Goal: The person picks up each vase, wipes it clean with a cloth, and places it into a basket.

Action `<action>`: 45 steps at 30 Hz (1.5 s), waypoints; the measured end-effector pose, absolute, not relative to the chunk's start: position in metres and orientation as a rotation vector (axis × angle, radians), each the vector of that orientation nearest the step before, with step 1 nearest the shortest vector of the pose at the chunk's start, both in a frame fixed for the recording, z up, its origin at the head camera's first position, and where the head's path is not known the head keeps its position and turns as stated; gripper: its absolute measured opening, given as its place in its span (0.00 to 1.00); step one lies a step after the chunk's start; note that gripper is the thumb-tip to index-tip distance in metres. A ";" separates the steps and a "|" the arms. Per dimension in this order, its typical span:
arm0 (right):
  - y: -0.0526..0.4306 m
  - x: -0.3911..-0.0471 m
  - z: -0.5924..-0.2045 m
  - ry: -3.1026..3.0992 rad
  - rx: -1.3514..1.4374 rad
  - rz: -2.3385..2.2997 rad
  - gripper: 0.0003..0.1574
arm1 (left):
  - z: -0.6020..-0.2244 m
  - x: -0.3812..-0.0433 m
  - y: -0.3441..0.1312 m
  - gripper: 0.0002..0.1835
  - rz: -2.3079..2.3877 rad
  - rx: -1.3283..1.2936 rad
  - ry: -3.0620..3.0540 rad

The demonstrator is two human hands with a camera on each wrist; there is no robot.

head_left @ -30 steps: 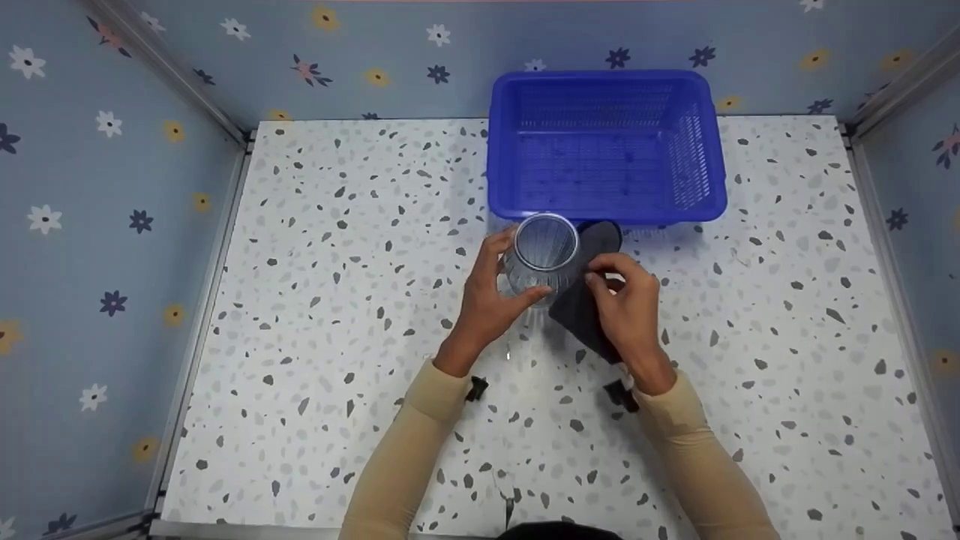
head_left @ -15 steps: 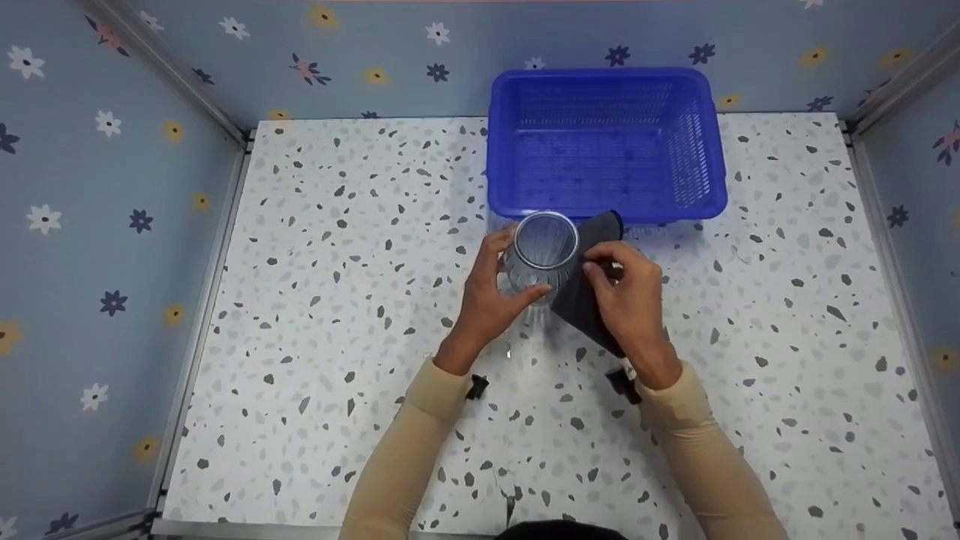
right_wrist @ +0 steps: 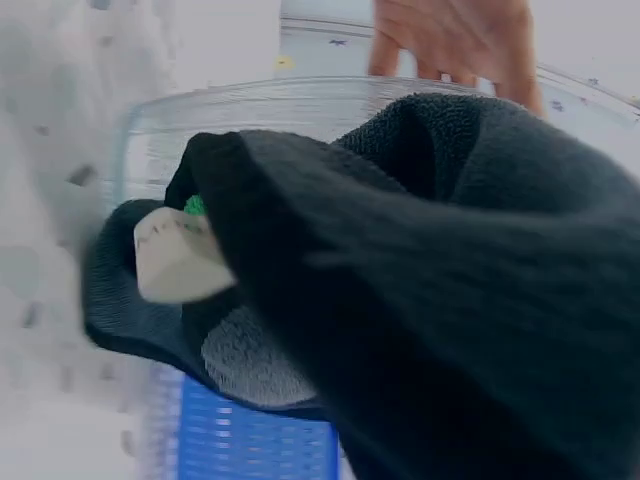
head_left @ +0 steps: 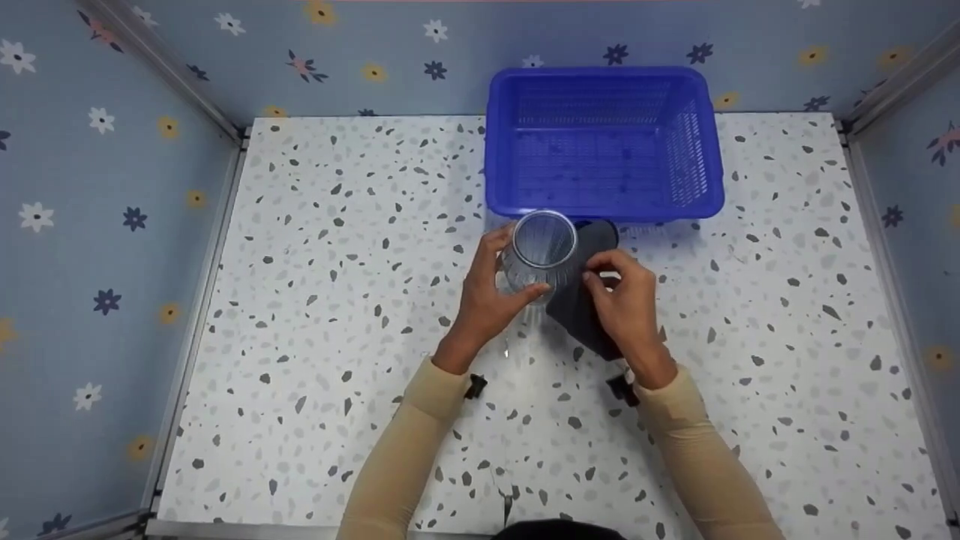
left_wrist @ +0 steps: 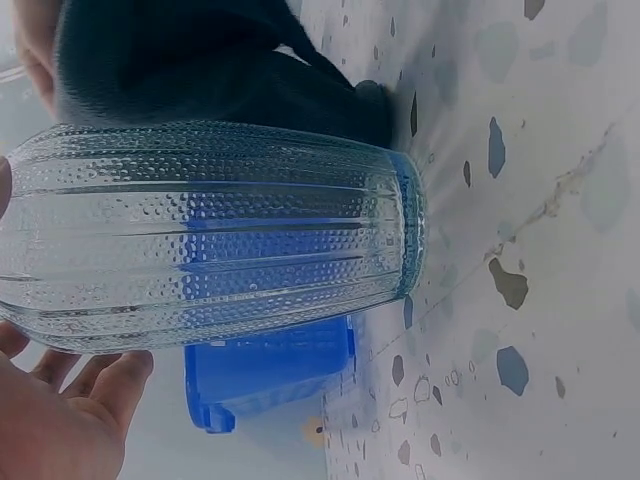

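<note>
A clear ribbed glass jar stands upright near the middle of the table, its round mouth facing up. My left hand holds it from the left, thumb on the near side and fingers around the far side. On its right, my right hand pinches a dark grey cloth that lies against the glass. The left wrist view shows dimpled texture between the jar's ribs, with the cloth beside it. In the right wrist view a white tag sticks out of the folded cloth, which hides the right fingers.
A blue plastic basket with slotted sides stands just beyond the jar, against the back wall. Flower-patterned panels enclose the speckled white table at the left, back and right.
The right hand and cloth have risen slightly along the jar, then come back down. The left hand and the jar have stayed nearly in place.
</note>
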State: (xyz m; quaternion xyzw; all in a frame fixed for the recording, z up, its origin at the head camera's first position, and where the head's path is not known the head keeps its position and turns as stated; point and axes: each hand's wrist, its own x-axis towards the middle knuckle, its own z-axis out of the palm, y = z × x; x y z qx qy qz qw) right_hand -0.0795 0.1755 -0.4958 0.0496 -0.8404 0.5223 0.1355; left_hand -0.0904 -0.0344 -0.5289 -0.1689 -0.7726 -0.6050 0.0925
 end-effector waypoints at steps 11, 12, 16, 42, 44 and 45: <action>0.171 -0.086 -0.552 -2.655 0.130 1.377 0.07 | -0.531 -0.089 -0.035 0.43 -1.792 -0.473 -2.330; 0.171 -0.086 -0.555 -2.667 0.130 1.369 0.07 | -0.531 -0.089 -0.035 0.43 -1.789 -0.475 -2.329; 0.170 -0.086 -0.560 -2.684 0.115 1.352 0.07 | -0.532 -0.089 -0.035 0.43 -1.768 -0.499 -2.320; 0.166 -0.077 -0.469 -2.425 0.153 1.399 0.04 | -0.531 -0.091 -0.035 0.43 -1.751 -0.493 -2.325; 0.165 -0.077 -0.466 -2.430 0.163 1.380 0.04 | -0.530 -0.091 -0.035 0.44 -1.758 -0.484 -2.332; 0.165 -0.077 -0.465 -2.430 0.164 1.376 0.04 | -0.530 -0.091 -0.035 0.44 -1.761 -0.480 -2.336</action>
